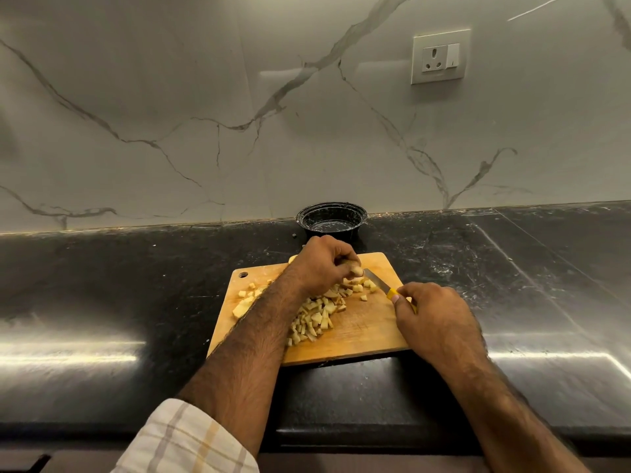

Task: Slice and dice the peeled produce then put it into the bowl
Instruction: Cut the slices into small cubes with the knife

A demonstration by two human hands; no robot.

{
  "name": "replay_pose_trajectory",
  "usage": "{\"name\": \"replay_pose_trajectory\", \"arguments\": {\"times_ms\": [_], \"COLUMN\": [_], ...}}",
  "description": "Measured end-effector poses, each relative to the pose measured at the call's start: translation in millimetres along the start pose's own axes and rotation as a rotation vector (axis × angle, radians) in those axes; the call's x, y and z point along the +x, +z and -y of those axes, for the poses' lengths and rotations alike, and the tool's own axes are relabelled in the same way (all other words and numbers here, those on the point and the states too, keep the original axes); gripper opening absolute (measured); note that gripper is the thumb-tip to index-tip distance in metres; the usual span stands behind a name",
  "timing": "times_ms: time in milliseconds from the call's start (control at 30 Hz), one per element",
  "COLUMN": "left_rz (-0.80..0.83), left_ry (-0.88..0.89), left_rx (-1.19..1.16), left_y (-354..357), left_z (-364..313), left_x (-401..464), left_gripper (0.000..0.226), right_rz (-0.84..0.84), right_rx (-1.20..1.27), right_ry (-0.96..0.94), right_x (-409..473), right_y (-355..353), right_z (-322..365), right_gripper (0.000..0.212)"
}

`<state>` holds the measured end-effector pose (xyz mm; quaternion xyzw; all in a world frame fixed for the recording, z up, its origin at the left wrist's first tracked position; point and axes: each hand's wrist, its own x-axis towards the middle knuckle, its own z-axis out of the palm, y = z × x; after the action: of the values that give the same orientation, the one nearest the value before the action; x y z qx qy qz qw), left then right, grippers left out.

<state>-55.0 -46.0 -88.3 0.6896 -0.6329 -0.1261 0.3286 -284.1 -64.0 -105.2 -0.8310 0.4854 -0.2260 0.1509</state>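
Dicing nearly done: most produce [316, 317] lies cubed on cutting board [362, 332], left hand [319, 264] pinching a last chunk [355, 270], right hand [433, 315] gripping yellow-handled knife [382, 284], bowl [331, 220] at far bench edge unfilled.

We look forward and down from head height (one wide-angle view), close over the tabletop [102, 285], facing the marble wall [205, 97].
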Motion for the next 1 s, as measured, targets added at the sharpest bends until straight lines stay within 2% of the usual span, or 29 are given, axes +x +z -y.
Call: {"name": "replay_pose_trajectory", "arguments": {"times_ms": [167,267,400,533,767,900,1000], "left_rz": [0.053,-0.002,-0.127,-0.167,-0.087,-0.007,0.031], "left_ry": [-0.101,-0.073,0.015,0.009,-0.085,-0.129,-0.126], "left_rx": [0.060,0.002,0.008,0.142,0.153,0.310,0.402], "left_y": [3,1,2,7,19,30,36], "left_z": [-1,1,4,1,-15,-32,-34], "left_x": [1,0,1,6,7,21,27], "left_gripper": [0.029,0.037,0.018,0.021,0.022,0.016,0.012], "right_rz": [-0.026,-0.039,-0.074,-0.078,-0.126,-0.053,-0.093], "right_rx": [0.013,0.015,0.006,0.020,-0.031,-0.095,-0.096], "right_ry": [0.009,0.009,0.030,0.015,0.093,0.113,0.103], "right_x": [-1,-1,-2,-4,-5,-6,-7], "right_y": [0,0,1,1,-3,-3,-4], "right_z": [0,0,0,1,0,2,2], "right_gripper": [0.030,0.029,0.029,0.029,0.028,0.030,0.030]}}
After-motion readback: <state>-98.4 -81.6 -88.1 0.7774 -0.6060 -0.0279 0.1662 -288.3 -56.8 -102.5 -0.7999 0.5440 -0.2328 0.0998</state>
